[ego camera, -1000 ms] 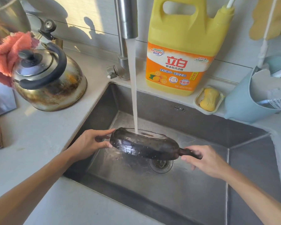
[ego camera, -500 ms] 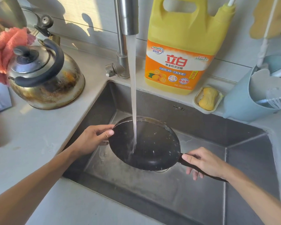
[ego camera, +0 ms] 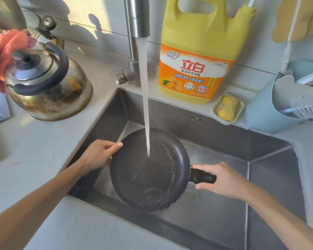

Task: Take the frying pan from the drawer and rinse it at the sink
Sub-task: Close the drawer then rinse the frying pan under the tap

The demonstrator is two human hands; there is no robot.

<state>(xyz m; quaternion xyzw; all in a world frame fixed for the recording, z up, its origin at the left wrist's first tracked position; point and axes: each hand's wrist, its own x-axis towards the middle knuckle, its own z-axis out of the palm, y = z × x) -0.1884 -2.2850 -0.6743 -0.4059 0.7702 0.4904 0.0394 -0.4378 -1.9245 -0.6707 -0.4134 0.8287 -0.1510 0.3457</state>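
Frying pan is in my two hands, held over the sink with its inside facing up to me. My right hand is closed around the black handle, and my left hand grips the opposite rim, thumb on the top edge. The water stream lands a little beyond the middle of the pan. To rinse well, I think I should tilt the pan slowly in a circle so the water runs over the whole bottom and walls, and keep the rim low in the sink so it does not splash on the counter. Half a second ago the pan was tipped more away from me, and a second ago I saw mostly its underside; now it lies flatter and nearer to me. Farther back the faucet runs fully, with the kettle and the detergent bottle beside it.
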